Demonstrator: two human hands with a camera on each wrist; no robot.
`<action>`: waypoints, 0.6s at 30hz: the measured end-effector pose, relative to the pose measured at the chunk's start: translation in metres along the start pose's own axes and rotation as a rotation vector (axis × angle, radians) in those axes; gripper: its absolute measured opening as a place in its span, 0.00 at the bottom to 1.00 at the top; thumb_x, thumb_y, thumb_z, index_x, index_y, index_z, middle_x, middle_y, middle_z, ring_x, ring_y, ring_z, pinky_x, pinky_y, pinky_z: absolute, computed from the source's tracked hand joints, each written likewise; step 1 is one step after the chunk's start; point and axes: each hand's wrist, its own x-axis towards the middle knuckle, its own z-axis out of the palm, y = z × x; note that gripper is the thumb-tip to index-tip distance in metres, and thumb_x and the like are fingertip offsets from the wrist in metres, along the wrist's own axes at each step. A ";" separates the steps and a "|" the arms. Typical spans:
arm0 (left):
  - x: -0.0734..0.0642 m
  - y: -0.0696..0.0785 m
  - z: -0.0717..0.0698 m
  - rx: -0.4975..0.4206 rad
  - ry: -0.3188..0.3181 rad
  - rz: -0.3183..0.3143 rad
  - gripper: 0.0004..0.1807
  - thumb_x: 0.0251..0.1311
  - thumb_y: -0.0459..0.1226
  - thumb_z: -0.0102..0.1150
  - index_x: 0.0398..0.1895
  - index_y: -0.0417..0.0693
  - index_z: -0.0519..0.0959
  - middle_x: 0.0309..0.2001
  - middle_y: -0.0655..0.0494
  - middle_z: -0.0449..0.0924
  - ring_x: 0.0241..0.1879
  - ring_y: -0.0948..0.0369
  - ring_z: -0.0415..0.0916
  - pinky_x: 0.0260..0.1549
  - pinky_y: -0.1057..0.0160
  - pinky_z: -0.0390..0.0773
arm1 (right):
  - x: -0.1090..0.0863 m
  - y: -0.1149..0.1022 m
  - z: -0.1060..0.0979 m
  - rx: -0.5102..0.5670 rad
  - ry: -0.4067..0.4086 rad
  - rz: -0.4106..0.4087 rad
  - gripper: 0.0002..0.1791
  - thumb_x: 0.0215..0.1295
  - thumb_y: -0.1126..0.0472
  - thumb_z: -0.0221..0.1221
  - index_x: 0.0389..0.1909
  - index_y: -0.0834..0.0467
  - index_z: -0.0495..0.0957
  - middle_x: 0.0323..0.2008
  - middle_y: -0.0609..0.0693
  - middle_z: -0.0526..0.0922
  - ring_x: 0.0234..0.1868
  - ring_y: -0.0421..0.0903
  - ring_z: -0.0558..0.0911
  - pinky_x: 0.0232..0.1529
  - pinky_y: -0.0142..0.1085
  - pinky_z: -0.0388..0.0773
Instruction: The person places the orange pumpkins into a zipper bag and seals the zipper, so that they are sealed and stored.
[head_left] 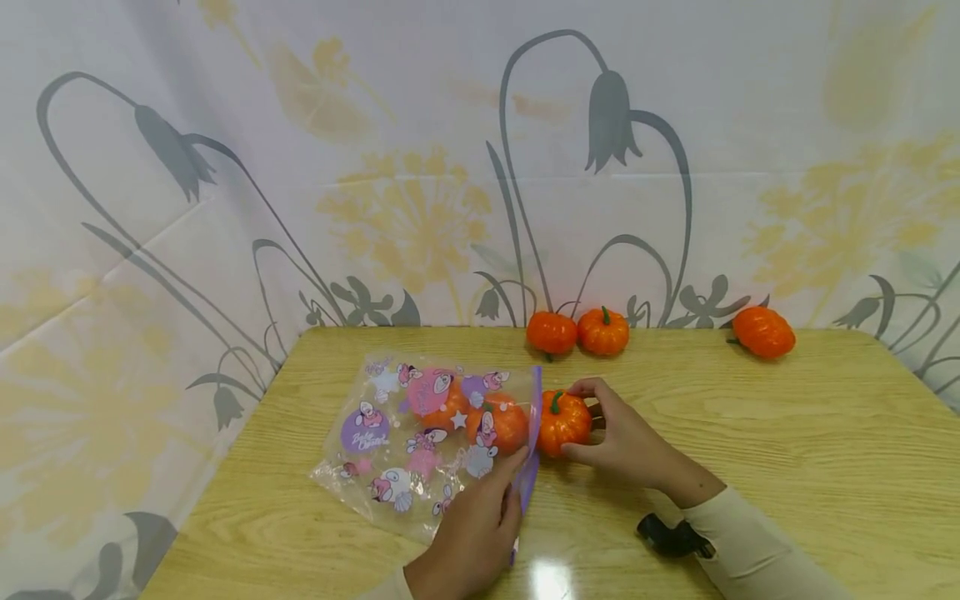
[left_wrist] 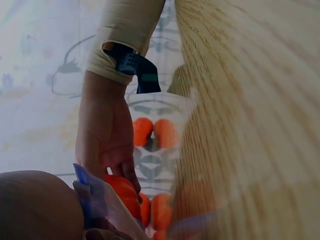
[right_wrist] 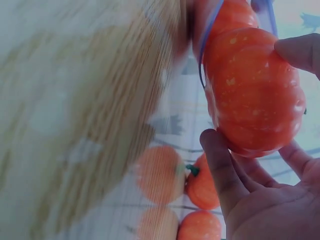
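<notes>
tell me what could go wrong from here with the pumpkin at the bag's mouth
The purple edge of the bag may catch on the pumpkin, which the right hand holds against it. A pumpkin already inside lies just behind that edge, so the two might jam. The left hand holds the bag's near side; if it slips, the bag could sag shut.

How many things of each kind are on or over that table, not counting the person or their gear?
Clear printed bag: 1
Orange pumpkins: 6 (2 seen inside the bag, 1 in the right hand, 3 farther back)
Total: 7
</notes>
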 end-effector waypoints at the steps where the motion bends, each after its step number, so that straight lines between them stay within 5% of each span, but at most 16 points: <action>1: 0.000 0.000 0.000 -0.008 0.000 0.002 0.28 0.73 0.32 0.46 0.75 0.53 0.64 0.22 0.65 0.61 0.16 0.74 0.58 0.17 0.73 0.67 | 0.000 0.000 0.001 -0.003 0.006 -0.009 0.37 0.54 0.58 0.74 0.60 0.59 0.65 0.59 0.62 0.73 0.52 0.53 0.80 0.52 0.39 0.81; 9: 0.001 0.000 0.000 -0.043 0.004 0.011 0.28 0.73 0.32 0.46 0.75 0.52 0.64 0.22 0.66 0.63 0.17 0.75 0.58 0.17 0.75 0.66 | 0.000 -0.002 0.002 0.042 -0.022 -0.034 0.36 0.54 0.60 0.73 0.61 0.61 0.65 0.59 0.62 0.72 0.55 0.56 0.81 0.56 0.47 0.80; 18: 0.000 0.002 0.000 -0.090 0.000 0.035 0.27 0.74 0.33 0.45 0.75 0.54 0.63 0.19 0.68 0.61 0.14 0.76 0.54 0.14 0.75 0.63 | 0.000 -0.005 0.003 0.060 -0.065 -0.033 0.37 0.54 0.59 0.73 0.62 0.59 0.66 0.61 0.62 0.72 0.46 0.49 0.80 0.41 0.33 0.84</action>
